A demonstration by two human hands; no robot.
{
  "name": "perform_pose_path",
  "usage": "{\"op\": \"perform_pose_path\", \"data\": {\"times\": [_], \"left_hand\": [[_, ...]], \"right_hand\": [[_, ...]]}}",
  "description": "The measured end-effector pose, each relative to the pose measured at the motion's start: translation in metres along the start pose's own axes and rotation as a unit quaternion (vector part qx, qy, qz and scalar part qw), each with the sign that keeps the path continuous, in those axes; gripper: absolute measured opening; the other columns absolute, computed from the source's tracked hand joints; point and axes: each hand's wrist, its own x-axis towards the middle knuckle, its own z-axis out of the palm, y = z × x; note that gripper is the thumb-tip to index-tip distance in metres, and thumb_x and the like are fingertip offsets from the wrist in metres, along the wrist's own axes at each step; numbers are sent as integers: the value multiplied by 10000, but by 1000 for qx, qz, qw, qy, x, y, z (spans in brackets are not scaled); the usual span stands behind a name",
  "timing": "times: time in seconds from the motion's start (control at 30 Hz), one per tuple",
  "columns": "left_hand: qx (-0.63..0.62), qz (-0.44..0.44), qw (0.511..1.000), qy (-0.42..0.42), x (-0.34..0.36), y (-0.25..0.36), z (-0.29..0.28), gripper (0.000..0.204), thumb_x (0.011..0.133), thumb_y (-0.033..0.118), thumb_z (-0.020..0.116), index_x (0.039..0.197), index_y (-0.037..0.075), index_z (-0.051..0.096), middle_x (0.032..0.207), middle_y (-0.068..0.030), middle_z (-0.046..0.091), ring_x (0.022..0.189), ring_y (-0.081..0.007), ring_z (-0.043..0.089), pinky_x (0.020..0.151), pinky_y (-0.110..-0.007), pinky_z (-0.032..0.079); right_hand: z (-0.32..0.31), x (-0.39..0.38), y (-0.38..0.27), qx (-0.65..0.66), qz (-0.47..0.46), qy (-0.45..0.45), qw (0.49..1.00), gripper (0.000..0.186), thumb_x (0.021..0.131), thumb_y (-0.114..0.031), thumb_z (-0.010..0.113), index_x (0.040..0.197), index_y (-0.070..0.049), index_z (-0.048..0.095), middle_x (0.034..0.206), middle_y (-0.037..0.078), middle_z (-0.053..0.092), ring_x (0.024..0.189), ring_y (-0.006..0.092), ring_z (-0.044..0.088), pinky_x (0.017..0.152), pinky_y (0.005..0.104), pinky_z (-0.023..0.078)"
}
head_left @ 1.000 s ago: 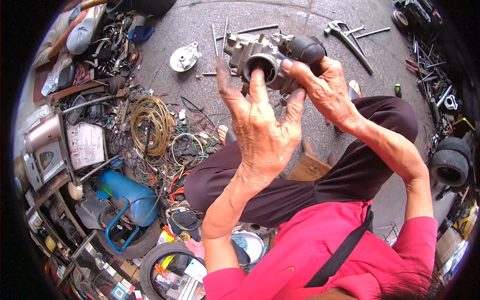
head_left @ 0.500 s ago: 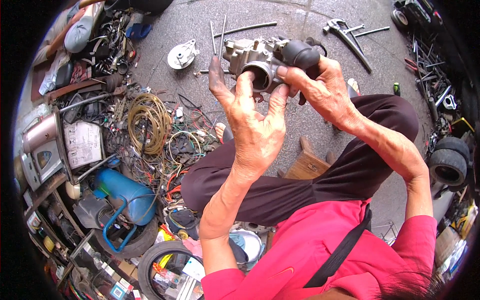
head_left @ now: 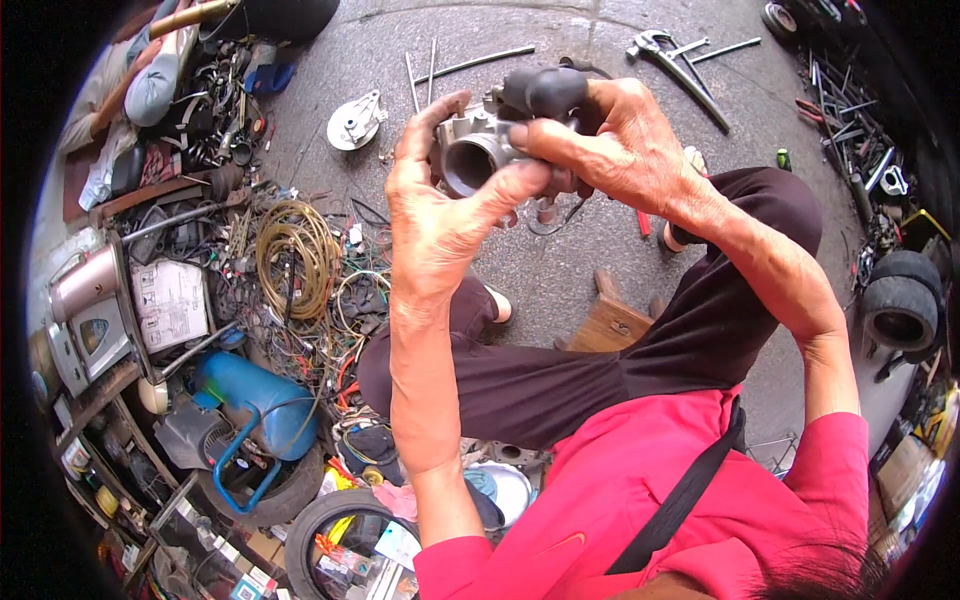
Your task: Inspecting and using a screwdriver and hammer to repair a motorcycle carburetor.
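Observation:
Above the floor, in front of my knees, both hands hold up a grey metal carburetor (head_left: 478,128) with a wide round bore facing me. A black rounded part (head_left: 545,92) sits on its far side, partly behind my fingers. My left hand (head_left: 432,235) grips the left side, fingers curled around the back and thumb across the lower right. From the right, my right hand (head_left: 635,155) clasps the body and the black part, its thumb on the metal beside the bore. Some fingertips are hidden behind the carburetor.
A round silver hub plate (head_left: 355,120) and metal rods (head_left: 485,60) lie on the floor beyond. At far right are a puller-like metal tool (head_left: 685,80) and loose tools. Coiled hose (head_left: 297,255), wires and a blue compressor tank (head_left: 262,400) crowd the left. A wooden stool (head_left: 607,320) stands between my legs.
The carburetor has shifted left and been turned in my hands. My left fingers have left the bore and now wrap around the outer side. My right hand has moved with it.

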Motion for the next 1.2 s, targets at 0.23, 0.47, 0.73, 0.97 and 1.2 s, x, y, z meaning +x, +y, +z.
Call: {"op": "perform_pose_path", "data": {"times": [0.23, 0.47, 0.73, 0.97, 1.2], "left_hand": [[-520, -203, 828, 51, -2, -13, -3, 524, 806, 500, 474, 1127, 102, 587, 1091, -70, 623, 945, -227, 617, 814, -393, 511], [-579, -183, 793, -48, -13, -32, -9, 749, 812, 618, 406, 1307, 57, 414, 1217, -237, 511, 1046, -412, 552, 823, -481, 509], [-723, -165, 654, -149, -20, -37, -1, 805, 767, 682, 437, 1382, 175, 328, 1306, -357, 360, 1003, -460, 563, 668, -505, 537], [-747, -174, 632, -110, -23, -30, 2, 780, 825, 589, 451, 1433, 154, 227, 1347, -332, 324, 945, -393, 577, 463, -264, 388], [-717, -180, 672, -46, -33, -26, -5, 627, 877, 472, 451, 1390, 157, 275, 1091, -199, 544, 793, -274, 575, 405, -235, 335]], "right_hand": [[-10, -8, -29, 206, 0, -20, 978, 404, 861, -411, 620, 826, -11, 667, 548, 7, 558, 430, 51, 491, 378, 211, 376], [-19, -6, -36, 230, 5, 46, 972, 261, 897, -251, 585, 894, 3, 645, 572, 49, 598, 381, 26, 450, 357, 166, 317], [-19, -13, -31, 251, 3, 15, 968, 157, 839, -116, 599, 825, 34, 643, 708, 46, 647, 642, 56, 583, 568, 217, 478], [-14, -12, -25, 179, -41, 31, 982, 147, 872, -136, 602, 940, -13, 645, 673, 19, 632, 507, 18, 518, 396, 158, 355], [-4, -20, -21, 216, -49, -9, 975, 106, 862, -77, 593, 900, 15, 629, 701, -13, 594, 601, 21, 518, 526, 183, 424]]}}
